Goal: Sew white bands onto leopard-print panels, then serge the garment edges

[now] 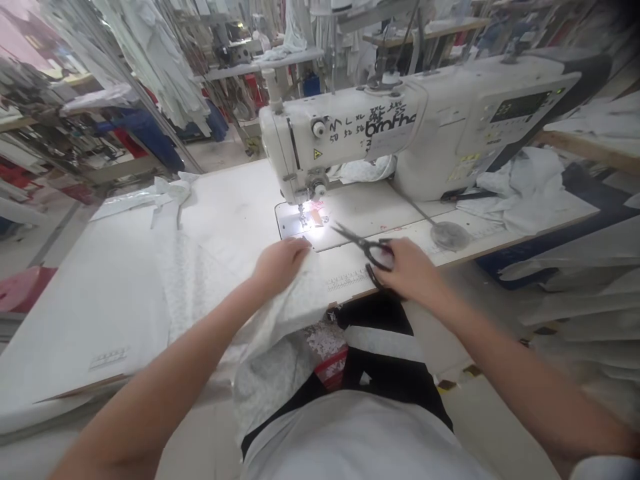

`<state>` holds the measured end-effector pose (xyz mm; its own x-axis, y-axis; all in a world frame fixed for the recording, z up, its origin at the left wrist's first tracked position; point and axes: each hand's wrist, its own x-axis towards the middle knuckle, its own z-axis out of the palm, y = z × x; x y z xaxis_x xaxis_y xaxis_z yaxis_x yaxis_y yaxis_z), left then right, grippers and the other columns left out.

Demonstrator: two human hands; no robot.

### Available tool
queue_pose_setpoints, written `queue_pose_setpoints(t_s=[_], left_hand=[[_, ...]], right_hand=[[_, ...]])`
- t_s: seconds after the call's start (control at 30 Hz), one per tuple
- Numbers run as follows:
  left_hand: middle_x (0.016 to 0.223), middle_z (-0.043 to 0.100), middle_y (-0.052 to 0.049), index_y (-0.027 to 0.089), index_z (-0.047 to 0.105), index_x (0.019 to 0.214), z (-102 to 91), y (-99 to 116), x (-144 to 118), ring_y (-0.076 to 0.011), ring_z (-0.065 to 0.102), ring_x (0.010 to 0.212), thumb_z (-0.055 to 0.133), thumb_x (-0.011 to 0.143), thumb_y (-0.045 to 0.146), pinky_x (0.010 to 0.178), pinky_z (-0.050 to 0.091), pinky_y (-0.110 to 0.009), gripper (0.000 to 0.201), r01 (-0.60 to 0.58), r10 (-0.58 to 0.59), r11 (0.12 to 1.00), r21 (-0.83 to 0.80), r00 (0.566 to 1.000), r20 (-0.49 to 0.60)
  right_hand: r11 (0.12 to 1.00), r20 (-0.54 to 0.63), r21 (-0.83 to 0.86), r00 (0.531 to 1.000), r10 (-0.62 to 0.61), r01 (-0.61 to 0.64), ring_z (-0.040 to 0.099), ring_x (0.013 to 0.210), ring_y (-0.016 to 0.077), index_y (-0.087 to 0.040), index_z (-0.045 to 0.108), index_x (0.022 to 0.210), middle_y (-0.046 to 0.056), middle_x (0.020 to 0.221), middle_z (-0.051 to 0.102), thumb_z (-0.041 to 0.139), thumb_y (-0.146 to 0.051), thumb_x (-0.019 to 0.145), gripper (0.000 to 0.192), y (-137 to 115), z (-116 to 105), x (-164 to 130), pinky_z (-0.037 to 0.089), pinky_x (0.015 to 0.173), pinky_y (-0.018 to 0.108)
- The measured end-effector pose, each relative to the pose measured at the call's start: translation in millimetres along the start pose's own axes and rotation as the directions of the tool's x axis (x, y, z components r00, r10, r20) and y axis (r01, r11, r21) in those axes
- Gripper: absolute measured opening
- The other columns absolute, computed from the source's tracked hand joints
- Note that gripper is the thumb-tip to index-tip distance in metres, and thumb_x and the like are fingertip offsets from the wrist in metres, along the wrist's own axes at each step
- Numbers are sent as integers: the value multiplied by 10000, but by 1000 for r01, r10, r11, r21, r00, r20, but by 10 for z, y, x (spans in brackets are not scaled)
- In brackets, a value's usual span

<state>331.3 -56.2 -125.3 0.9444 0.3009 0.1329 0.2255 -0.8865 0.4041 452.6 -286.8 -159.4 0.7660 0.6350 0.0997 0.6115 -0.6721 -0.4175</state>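
Note:
In the head view my left hand (281, 265) pinches the edge of a pale patterned fabric (295, 300) just in front of the lit needle area. The fabric spreads left over the table and drapes down onto my lap. My right hand (413, 270) grips black-handled scissors (369, 249), its fingers around the handles. Their blades are parted slightly and point up and left toward the presser foot (303, 217). Behind both hands stands a white sewing machine (345, 127) with handwritten sizes on its body.
A grey rounded pad (450, 235) on a thin arm lies right of the scissors. Crumpled pale cloth (530, 190) sits at the table's right end. Fabric strips (170, 200) rest on the white table (125, 287) at left. Beyond are other workstations and hanging garments (155, 60).

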Motion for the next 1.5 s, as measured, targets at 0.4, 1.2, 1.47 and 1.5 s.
queue_pose_setpoints(t_s=[0.4, 1.2, 1.47, 1.5], left_hand=[[947, 544, -85, 153, 572, 894, 115, -146, -24, -231, 472, 924, 459, 828, 270, 840, 387, -383, 175, -292, 279, 927, 234, 956, 89], [678, 551, 7, 183, 534, 823, 38, 441, -591, -95, 483, 544, 601, 739, 266, 484, 373, -199, 136, 188, -103, 467, -864, 982, 158], [763, 585, -54, 162, 573, 831, -1, 567, -861, -135, 544, 667, 542, 797, 247, 602, 443, -253, 97, 257, 193, 288, -923, 928, 318], [773, 592, -50, 164, 574, 826, 12, 538, -837, -136, 547, 675, 542, 789, 230, 608, 444, -252, 82, 218, 95, 359, -908, 959, 268]], right_hand=[[677, 133, 324, 677, -724, 660, 577, 785, 177, -233, 590, 851, 20, 809, 619, 431, -238, 883, 162, -472, 113, -141, 494, 723, 313], [417, 189, 909, 900, -393, -9, 480, 643, 115, -179, 541, 749, -14, 693, 515, 564, -288, 816, 130, -791, -71, -24, 412, 593, 240], [179, 459, 883, 716, -527, -434, 474, 639, 108, -180, 503, 771, -26, 704, 497, 731, -359, 663, 309, -668, 211, -238, 400, 582, 224], [145, 419, 903, 755, -504, -405, 484, 672, 115, -176, 512, 789, -16, 730, 503, 690, -395, 709, 293, -676, 251, -249, 405, 619, 234]])
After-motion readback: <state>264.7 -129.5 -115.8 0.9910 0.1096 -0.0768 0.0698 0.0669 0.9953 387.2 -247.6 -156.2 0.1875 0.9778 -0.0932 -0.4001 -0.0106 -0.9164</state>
